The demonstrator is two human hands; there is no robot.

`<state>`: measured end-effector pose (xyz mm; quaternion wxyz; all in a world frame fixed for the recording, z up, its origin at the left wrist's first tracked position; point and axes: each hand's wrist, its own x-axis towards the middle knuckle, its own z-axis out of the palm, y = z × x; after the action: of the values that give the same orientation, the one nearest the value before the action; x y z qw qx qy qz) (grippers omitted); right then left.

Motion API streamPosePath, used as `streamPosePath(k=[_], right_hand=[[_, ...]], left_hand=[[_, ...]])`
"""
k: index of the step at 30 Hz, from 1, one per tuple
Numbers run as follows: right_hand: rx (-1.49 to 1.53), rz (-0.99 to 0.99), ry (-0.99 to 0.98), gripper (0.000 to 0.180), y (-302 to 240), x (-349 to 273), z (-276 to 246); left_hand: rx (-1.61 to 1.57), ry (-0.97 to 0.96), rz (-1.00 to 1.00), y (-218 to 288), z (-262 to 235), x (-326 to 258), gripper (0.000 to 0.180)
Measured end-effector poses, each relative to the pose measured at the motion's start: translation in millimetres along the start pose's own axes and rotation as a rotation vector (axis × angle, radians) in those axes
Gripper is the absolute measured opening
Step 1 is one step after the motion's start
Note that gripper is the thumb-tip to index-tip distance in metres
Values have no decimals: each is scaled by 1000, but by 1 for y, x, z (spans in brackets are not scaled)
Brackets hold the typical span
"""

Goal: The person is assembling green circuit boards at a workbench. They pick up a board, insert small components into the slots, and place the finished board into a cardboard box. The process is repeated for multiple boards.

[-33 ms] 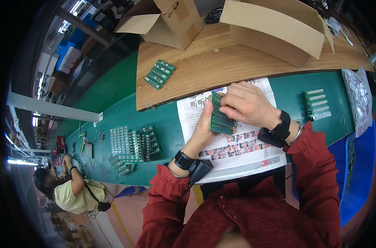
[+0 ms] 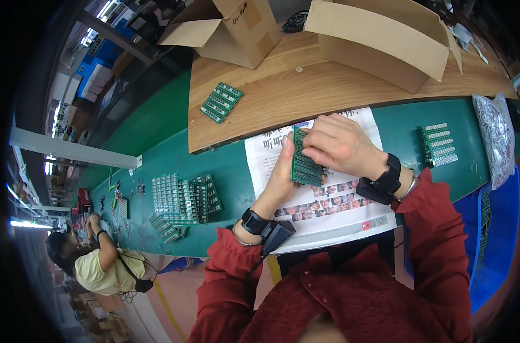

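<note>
A green circuit board [image 2: 307, 163] with rows of small parts is tilted up above the printed paper sheet [image 2: 265, 166]. My left hand [image 2: 281, 176] grips it along its left and lower side, the thumb laid up that edge. Curled in, my right hand [image 2: 341, 144] has its thumb and fingertips pressed on the board's upper right part; whatever small thing may be between those fingertips is hidden. On the green bench to the left lies a pile of similar circuit boards [image 2: 177, 200]. A smaller stack of boards [image 2: 439, 146] sits to the right of the paper.
One more board [image 2: 221, 103] rests on the raised wooden shelf [image 2: 260, 94]. Two open cardboard boxes [image 2: 380, 43] stand at the back. A clear bag [image 2: 494, 137] lies at the right, above a blue bin [image 2: 494, 246]. Far left, a person in yellow [image 2: 108, 268] works at the bench.
My right hand has shifted very slightly at the board. Everything else stays in place.
</note>
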<state>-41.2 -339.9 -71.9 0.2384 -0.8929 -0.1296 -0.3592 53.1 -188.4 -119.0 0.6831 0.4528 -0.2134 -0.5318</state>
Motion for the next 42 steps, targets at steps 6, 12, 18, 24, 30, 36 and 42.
streamPosePath(k=[6,12,18,24,30,36,42], right_hand=[[21,71,-53,17,-6,-1,-2],[113,0,-113,14,-3,9,-6],[146,38,-94,16,5,-3,-7],[133,45,-39,10,0,-8,-1],[216,155,-107,10,1,-9,-2],[189,137,-124,7,-2,-2,-1],[193,218,-32,12,1,-13,-4]], left_hand=[[96,9,-27,7,6,-2,77],[153,-6,53,1,1,2,70],[27,-11,31,9,8,1,67],[-8,-48,6,6,2,1,70],[18,-60,-22,12,6,-2,63],[21,-35,8,10,7,-1,60],[-133,-25,29,15,12,2,58]])
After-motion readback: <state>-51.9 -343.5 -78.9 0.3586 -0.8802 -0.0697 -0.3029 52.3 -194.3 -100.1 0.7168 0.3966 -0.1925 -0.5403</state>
